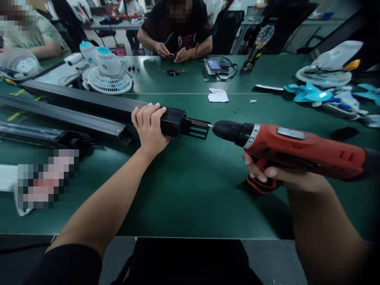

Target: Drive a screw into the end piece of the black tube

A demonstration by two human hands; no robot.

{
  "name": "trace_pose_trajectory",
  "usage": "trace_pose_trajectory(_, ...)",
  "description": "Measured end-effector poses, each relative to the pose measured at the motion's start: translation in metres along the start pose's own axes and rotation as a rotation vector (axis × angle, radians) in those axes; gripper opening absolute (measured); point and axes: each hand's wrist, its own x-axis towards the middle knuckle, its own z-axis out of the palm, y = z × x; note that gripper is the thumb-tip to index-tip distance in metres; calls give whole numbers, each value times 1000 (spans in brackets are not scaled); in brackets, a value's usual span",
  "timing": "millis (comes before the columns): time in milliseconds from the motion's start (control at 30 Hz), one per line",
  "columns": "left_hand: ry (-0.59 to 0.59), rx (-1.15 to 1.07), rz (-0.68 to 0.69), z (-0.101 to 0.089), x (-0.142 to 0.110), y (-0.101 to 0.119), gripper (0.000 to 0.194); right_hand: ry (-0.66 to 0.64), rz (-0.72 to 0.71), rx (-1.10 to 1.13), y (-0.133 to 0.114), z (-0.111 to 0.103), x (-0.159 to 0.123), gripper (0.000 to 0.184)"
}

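Note:
My left hand (151,128) wraps over the end of a long black metal profile (118,103) lying on the green table (190,190). A black slotted bracket (196,128) sticks out of the profile's end cap (174,120). My right hand (264,172) grips a red cordless drill (299,148) by its handle, with the black chuck (230,131) pointing left. The drill's thin bit (210,125) reaches the outer edge of the bracket; whether it touches a screw cannot be made out.
More black profiles (68,114) lie at the left, near a blurred device (50,178). White fan parts (109,77) stand behind them. Paper scraps (218,95), a bottle (258,47) and blue fan blades (310,93) lie beyond. Across the table a person (181,31) handles a small tool.

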Motion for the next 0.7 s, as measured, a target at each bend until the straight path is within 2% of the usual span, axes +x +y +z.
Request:
trace_pose_trajectory(133, 8, 8, -8, 0, 0, 1, 55, -16, 33, 30, -3, 3, 3, 34)
trace_pose_trajectory(233, -11, 6, -24, -1, 1, 2, 55, -3, 8, 8, -4, 4, 3, 31)
trace_pose_trajectory(533, -25, -21, -36, -2, 3, 2, 52, 56, -34, -15, -5, 6, 2, 36)
trace_pose_trajectory(700, -11, -9, -18, -1, 1, 1, 54, 15, 16, 25, -7, 7, 5, 32)
